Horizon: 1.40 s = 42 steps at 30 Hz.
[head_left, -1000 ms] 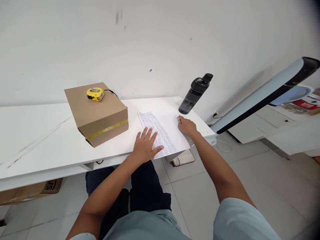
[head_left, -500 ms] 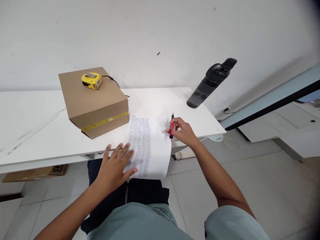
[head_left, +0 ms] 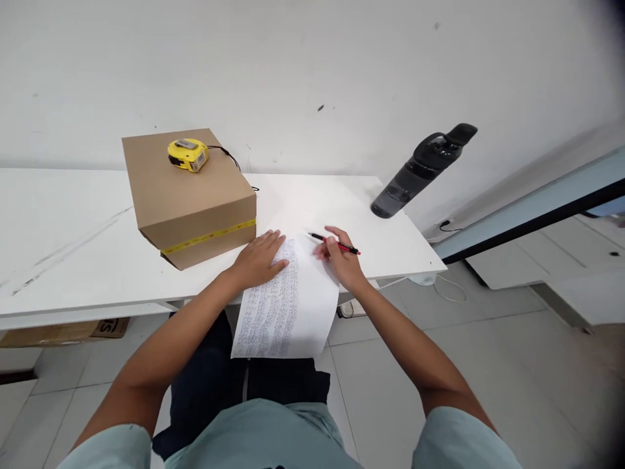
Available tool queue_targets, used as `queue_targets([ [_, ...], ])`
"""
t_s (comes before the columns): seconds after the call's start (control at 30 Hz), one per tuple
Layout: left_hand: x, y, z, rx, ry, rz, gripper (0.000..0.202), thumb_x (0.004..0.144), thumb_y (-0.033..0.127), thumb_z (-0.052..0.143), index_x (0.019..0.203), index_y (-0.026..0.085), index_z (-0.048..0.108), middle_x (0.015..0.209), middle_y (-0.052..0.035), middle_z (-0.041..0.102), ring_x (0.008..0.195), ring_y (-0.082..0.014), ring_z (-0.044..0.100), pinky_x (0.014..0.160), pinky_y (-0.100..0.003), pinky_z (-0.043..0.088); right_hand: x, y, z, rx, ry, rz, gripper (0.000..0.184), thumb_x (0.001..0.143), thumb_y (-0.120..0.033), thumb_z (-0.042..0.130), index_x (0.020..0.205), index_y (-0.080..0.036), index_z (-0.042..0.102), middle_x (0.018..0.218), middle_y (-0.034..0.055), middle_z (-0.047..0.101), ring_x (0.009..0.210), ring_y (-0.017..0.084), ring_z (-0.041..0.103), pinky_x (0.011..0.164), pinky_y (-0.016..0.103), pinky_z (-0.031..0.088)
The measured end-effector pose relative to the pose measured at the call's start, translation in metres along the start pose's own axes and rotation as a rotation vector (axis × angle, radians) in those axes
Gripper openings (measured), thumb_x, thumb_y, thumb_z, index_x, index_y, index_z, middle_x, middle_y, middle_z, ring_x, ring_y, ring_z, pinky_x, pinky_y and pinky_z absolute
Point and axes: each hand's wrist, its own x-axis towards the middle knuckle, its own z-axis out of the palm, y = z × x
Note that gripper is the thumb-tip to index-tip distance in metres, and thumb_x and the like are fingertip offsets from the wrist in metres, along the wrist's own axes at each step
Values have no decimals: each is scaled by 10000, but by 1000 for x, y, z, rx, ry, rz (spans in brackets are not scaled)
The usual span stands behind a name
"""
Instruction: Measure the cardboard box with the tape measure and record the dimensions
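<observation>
A white sheet of paper (head_left: 312,299) covered on its left part with dense rows of writing lies on the table, its lower part hanging over the front edge. My left hand (head_left: 261,259) rests flat on the sheet's upper left, fingers stretched out, close to the cardboard box. In my right hand (head_left: 342,260) is a red and black pen (head_left: 336,243), held between thumb and fingers above the right side of the paper. The pen's tip points left, toward the end of the written rows; whether it touches the paper I cannot tell.
A cardboard box (head_left: 195,202) with yellow tape stands on the white table (head_left: 73,260), a yellow tape measure (head_left: 188,155) on top. At the back right stands a dark water bottle (head_left: 420,172). Behind is a white wall; a flat carton (head_left: 63,332) lies below the table.
My left hand has slid up the sheet toward its top. My right hand has turned the pen from upright to nearly level, tip to the left. The view has shifted slightly.
</observation>
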Motion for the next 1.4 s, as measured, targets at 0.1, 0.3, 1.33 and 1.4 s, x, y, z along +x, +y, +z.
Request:
queue_targets([
  [0.1, -14, 9, 6, 61, 11, -84, 722, 1037, 573, 380, 1574, 91, 370, 1701, -180, 269, 1601, -337, 233, 1293, -517, 274, 17, -6, 7, 129, -64, 16, 585, 871, -693, 649, 1267, -272, 562, 1079, 75, 760, 805, 193, 690, 732, 350, 508],
  [0.3, -58, 20, 8, 86, 77, -208, 729, 1018, 635, 391, 1552, 140, 427, 1686, -147, 331, 1584, -317, 295, 1286, -489, 315, 37, -12, 42, 53, -96, 31, 343, 821, -527, 769, 786, -253, 565, 609, -67, 500, 562, 125, 460, 557, 270, 362],
  [1.33, -112, 12, 20, 61, 263, -265, 659, 1019, 613, 441, 1509, 177, 502, 1630, -127, 437, 1525, -311, 414, 1244, -486, 383, 21, -16, 99, -277, -331, -53, 452, 889, -448, 626, 521, -244, 459, 560, -2, 579, 614, 178, 577, 613, 324, 449],
  [1.4, -112, 12, 20, 66, 262, -264, 666, 1019, 615, 442, 1505, 164, 504, 1627, -132, 440, 1523, -313, 416, 1244, -484, 382, 21, -16, 98, -273, -325, -53, 455, 891, -448, 617, 517, -246, 456, 550, -2, 573, 603, 175, 566, 604, 322, 443],
])
